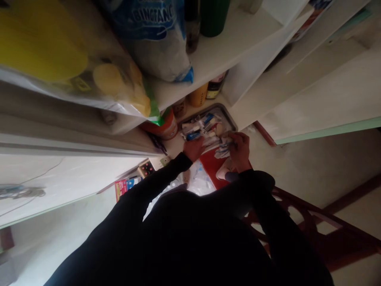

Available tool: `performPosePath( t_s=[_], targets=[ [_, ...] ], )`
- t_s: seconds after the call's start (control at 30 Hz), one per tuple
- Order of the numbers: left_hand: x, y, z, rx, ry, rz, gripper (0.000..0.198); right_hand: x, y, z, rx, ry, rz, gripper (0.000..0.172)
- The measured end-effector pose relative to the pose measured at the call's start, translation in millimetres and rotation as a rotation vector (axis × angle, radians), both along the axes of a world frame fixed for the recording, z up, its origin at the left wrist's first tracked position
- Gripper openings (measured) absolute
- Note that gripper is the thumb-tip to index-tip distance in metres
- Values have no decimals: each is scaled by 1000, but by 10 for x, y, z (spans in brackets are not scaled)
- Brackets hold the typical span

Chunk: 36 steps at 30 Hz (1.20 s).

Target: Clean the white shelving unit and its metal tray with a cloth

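A grey tray (228, 110) on the low shelf holds a jumble of small packets (208, 124), mostly white with some blue. My right hand (240, 150) is at the tray's near right side, its fingers closed on a bunch of small white-and-blue packets (222, 150). My left hand (193, 149) is at the near left side of the tray, fingers curled beside the packets. What it grips, if anything, is hidden. Beneath my right hand there is a red surface (210, 163), with a foot (224, 171) on it.
An orange tub (169, 128) and a yellow container (198, 96) stand by the tray. A blue-and-clear bag (160, 47), a green container (213, 18) and a bag with yellow contents (74, 59) sit above. A dark red carved wooden frame (297, 222) stands at right.
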State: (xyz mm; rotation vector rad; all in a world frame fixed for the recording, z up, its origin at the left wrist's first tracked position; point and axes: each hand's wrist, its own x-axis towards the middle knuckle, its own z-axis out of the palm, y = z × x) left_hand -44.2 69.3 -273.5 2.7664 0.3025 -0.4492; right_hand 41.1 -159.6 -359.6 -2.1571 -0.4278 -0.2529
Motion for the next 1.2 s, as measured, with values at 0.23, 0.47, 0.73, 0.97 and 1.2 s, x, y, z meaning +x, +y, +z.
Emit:
performPosePath(
  t_s=[0.23,0.47,0.73,0.97,1.2],
  targets=[
    [216,-3,-21,-16,-17,30,47,-48,-34,-1,53,14,-36,54],
    [201,24,-40,-56,-11,23,53,-72,-72,27,50,-17,-44,54],
    [263,-7,-19,21,-14,-6,47,-213,15,189,-66,-53,89,56],
    [258,9,-39,-31,-40,28,45,-83,153,238,-309,-3,210,53],
    [242,14,-47,-390,-201,262,30,288,-11,123,-34,-24,31,48]
  ],
)
